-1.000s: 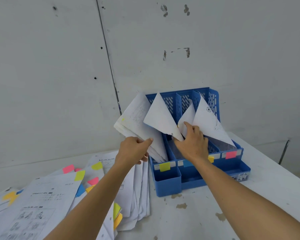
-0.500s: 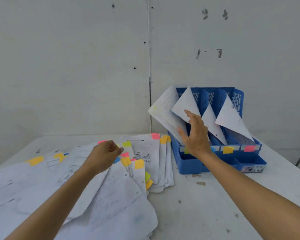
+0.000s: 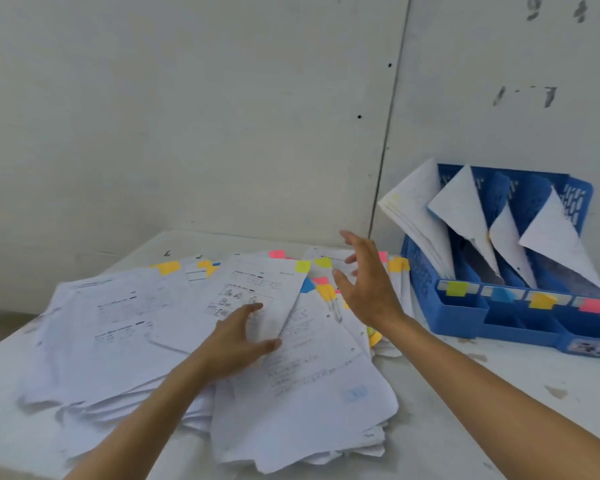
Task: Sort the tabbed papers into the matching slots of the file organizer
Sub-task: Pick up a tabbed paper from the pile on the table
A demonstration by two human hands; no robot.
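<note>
A wide, loose pile of white tabbed papers [image 3: 125, 334] covers the table's left and middle, with yellow, green, pink and blue tabs along the far edges. My left hand [image 3: 238, 341] lies on the top sheet with a green tab [image 3: 302, 266], fingers spread. My right hand [image 3: 368, 282] hovers open above the pile's right side, holding nothing. The blue file organizer [image 3: 465, 315] stands at the right against the wall, with papers leaning in its slots. Its front carries a green label [image 3: 457, 289], a blue label [image 3: 502, 294], a yellow label [image 3: 541, 301] and a pink label [image 3: 592, 305].
A white wall rises right behind the table, with a vertical seam [image 3: 387, 133] next to the organizer. The white table [image 3: 465, 403] shows bare, stained surface in front of the organizer, and its left edge [image 3: 0, 344] drops off near the pile.
My right hand left the organizer's papers and moved left over the pile. My left hand opened and came down on the top sheet. The view swung left.
</note>
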